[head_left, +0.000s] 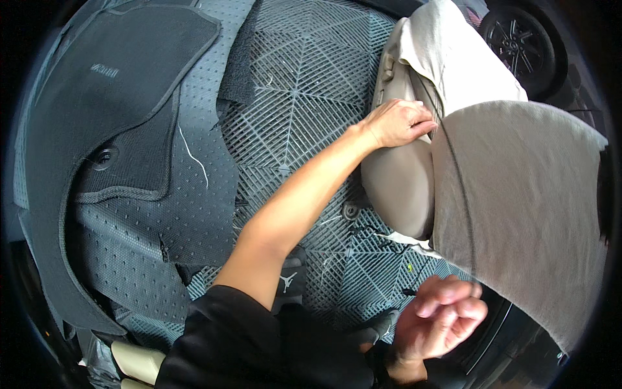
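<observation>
A smooth beige seat [398, 188] with a grey-brown fabric panel [518, 194] lies to my right. My left hand [403, 123] reaches across to the seam between them, its fingers closed on the edge of the beige seat cover; the fingertips are partly hidden. Nearer to me, my right hand [442, 316] is raised over the panel's lower edge with fingers curled together, pinching a thin dark thread [463, 188]. From there the thread runs up across the panel, slightly bowed, to the seam beside my left hand.
Black car floor mats [123, 71] and dark studded carpet [201, 149] are piled at the left. Grey grid tiles [298, 91] cover the floor, with loose thread scraps on them. A pale cloth [460, 58] lies beyond the seat, near a wheel [515, 42]. My shoe [289, 279] is below.
</observation>
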`<state>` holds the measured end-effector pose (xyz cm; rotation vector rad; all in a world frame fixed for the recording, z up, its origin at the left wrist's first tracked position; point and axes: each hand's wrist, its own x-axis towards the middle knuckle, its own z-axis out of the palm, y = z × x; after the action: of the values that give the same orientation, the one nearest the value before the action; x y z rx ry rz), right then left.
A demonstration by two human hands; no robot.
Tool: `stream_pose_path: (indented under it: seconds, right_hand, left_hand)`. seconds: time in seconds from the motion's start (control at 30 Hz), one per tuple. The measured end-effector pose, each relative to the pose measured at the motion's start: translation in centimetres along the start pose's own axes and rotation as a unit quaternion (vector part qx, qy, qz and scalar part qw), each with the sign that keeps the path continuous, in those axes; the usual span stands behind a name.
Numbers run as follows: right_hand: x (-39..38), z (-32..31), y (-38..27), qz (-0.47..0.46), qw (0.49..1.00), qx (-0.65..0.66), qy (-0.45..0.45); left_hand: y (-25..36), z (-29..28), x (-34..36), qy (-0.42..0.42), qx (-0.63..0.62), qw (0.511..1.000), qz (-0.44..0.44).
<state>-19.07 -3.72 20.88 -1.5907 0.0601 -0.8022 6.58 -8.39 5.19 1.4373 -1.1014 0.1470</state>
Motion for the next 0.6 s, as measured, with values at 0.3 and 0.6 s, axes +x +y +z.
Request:
stream_pose_path:
  seconds: [0.3, 0.6]
  right_hand:
    - [9.5, 2.4, -2.4, -0.135, 0.988, -0.068, -0.013]
    - [11.4, 2.1, -3.0, -0.133, 0.978, -0.144, -0.065]
  left_hand:
    - [-6.5, 1.0, 3.9, 0.022, 0.04, 0.916, -0.398]
    - [-9.5, 0.9, 6.3, 0.019, 0.05, 0.944, -0.327]
